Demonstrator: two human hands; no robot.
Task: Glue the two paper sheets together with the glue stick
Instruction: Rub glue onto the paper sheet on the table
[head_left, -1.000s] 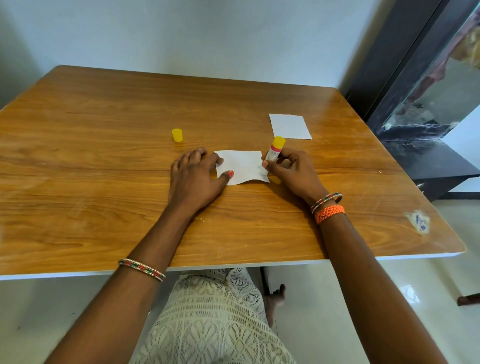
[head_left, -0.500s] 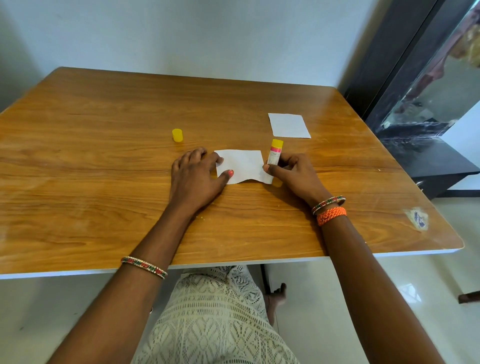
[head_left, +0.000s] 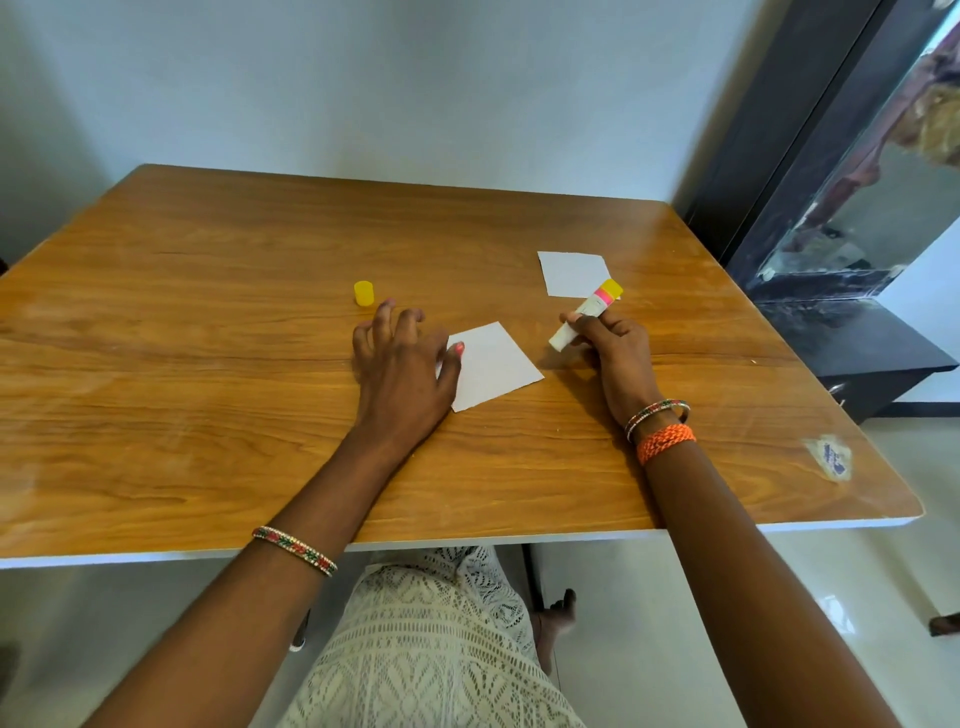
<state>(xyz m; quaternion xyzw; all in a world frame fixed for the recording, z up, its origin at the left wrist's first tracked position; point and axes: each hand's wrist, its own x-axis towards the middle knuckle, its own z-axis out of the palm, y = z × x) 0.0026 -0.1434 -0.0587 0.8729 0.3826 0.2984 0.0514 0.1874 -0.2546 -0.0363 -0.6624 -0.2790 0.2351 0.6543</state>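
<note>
- Since the earlier pictures, the right hand (head_left: 615, 345) has lifted the glue stick (head_left: 586, 313) off the near paper sheet (head_left: 493, 366), which now lies turned at an angle on the counter (head_left: 208, 364).
- Right-hand fingers are closed around the stick; its long axis slants from the white end at lower left to the yellow base at upper right.
- Left hand (head_left: 402, 364) rests spread, thumb on the near sheet's left edge, holding nothing.
- Second paper sheet (head_left: 571, 273) lies flat just beyond the right hand, the nearer one to fetch it.
- Yellow cap (head_left: 363, 293) stands just beyond the left fingertips.
</note>
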